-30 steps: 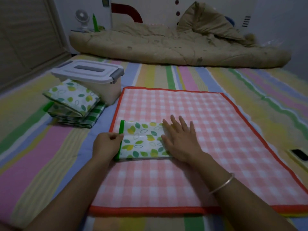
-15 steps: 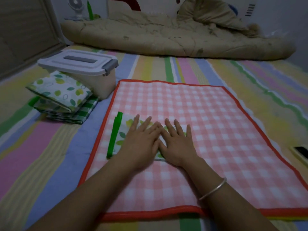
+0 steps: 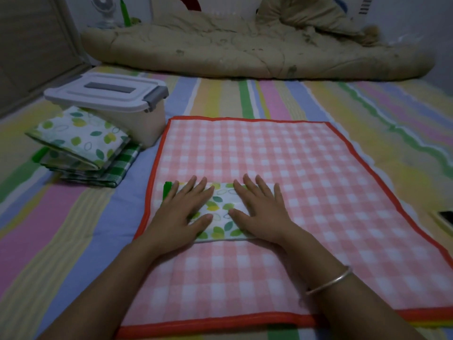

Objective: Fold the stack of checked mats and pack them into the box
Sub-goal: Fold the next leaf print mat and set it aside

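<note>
The folded mat, white with a green leaf print, lies on the near left part of the pink checked mat, and both hands cover most of it. The left hand lies flat on its left end and the right hand flat on its right end. Their fingers are straight and spread, and the hands are apart, with a strip of leaf print showing between them. Only a short piece of the mat's green border shows, beside the left hand's fingers. Its layers cannot be counted.

The box has its lid on, so its inside is hidden. The stack of folded mats sits just beside it, its far corner tucked under the lid's overhang. A dark flat thing at the right is cut off by the frame and hard to make out. The room is dim.

The pink mat's orange border runs clear along the far and left sides. The near right corner is hidden behind the right forearm, which wears a bracelet. Bare pink check lies open beyond and to the right of the hands. A band of striped sheet separates the pink mat from the quilt, and a narrow strip of the sheet lies between the stack and the left border.
</note>
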Motion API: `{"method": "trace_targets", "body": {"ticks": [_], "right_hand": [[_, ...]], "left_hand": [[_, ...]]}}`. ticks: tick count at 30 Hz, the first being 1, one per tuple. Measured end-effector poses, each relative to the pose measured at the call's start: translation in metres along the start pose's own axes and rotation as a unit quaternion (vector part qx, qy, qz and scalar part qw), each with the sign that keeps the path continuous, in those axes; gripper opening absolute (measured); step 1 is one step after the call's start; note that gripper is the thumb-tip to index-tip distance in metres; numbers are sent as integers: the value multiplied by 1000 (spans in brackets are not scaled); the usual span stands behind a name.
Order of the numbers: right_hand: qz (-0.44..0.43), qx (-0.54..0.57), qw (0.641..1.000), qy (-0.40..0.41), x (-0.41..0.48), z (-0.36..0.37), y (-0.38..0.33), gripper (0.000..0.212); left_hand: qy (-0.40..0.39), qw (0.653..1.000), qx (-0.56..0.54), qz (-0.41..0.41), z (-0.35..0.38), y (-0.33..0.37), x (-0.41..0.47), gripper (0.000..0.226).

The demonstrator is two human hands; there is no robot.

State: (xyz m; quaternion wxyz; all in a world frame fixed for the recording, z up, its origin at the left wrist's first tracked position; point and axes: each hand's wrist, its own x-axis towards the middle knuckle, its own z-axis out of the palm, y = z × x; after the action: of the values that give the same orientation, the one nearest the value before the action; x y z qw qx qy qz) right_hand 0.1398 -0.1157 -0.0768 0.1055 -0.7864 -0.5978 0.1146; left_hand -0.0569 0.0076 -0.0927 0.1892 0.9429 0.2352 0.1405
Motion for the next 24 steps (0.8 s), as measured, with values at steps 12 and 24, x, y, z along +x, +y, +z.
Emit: {"method": "trace_targets", "body": {"ticks": [12, 24], "right_hand": [[7, 28, 963, 266, -27, -11, 3, 39], [305, 281, 897, 154, -35, -49, 11, 33]], "left_hand": [[-76, 979, -182, -42, -11, -8, 4, 77], [-88, 995, 30, -40, -6, 8, 6, 114]]}}
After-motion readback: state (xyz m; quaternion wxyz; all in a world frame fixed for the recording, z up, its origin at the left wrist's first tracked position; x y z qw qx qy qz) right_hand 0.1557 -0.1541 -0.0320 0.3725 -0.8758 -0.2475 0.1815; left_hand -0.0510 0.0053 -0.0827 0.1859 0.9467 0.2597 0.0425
